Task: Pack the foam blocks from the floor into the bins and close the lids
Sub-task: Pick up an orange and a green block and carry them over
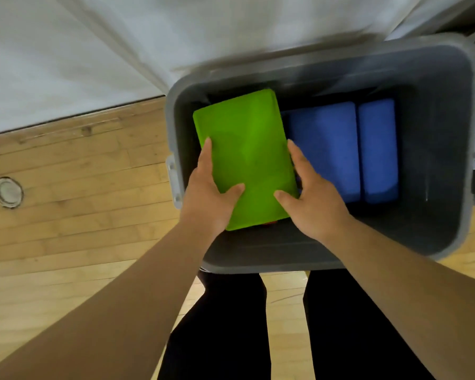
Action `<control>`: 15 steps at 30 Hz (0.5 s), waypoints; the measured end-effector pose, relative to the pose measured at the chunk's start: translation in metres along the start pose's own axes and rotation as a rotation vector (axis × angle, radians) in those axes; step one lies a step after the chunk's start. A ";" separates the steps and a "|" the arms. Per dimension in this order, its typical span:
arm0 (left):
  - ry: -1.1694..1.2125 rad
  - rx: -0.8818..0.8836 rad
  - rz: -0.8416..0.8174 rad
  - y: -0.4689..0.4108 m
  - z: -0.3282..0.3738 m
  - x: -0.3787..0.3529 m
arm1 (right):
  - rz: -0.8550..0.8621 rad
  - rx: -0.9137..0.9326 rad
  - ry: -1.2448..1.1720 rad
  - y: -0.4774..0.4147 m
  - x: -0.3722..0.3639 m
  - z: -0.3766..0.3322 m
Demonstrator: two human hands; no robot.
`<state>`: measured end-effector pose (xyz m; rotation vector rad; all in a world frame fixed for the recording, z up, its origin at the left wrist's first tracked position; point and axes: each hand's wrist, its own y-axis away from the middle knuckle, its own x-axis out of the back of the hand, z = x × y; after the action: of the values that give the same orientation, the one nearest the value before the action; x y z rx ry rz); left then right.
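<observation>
1. Head view: the left hand point(211, 193) and right hand point(310, 198) clasp a green rectangular foam block point(247, 149) by its long edges, thumbs on top, inside an open grey plastic bin point(450, 229).
2. Two blue foam blocks point(324, 149) lie at its 3 o'clock.
3. An orange sliver point(270, 222) beneath its near end is too hidden to identify; the bin's far rim is blurred.
</observation>
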<state>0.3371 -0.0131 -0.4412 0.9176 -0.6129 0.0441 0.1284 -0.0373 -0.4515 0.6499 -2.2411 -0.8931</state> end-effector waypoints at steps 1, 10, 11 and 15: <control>-0.059 0.000 -0.007 -0.004 -0.005 0.003 | -0.011 0.008 0.025 -0.005 -0.012 0.000; -0.451 -0.022 -0.147 -0.001 -0.010 -0.002 | -0.039 -0.014 0.104 0.000 -0.038 0.007; -0.454 -0.027 -0.151 0.008 -0.007 0.003 | -0.042 -0.031 0.096 0.010 -0.031 0.006; -0.453 -0.014 -0.206 0.078 0.014 0.037 | -0.047 -0.161 0.058 0.079 0.013 -0.012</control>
<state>0.3389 0.0159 -0.3588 0.9797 -0.9315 -0.3609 0.1121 0.0006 -0.3817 0.6475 -2.0849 -1.0513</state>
